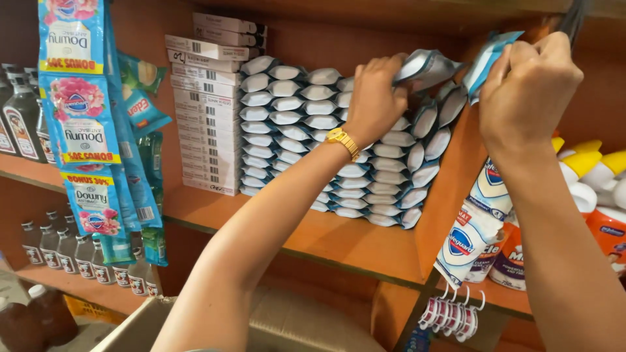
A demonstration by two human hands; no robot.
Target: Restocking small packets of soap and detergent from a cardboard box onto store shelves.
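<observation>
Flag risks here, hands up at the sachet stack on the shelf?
1. The left hand grips a silver sachet at the top of the stacked sachets; the right-hand columns lean, so a nudge could tip them off the shelf.
2. The right hand pinches a blue-edged sachet by its edge; it may slip or tear.
3. The left forearm crosses close before the stack and could brush it.
</observation>
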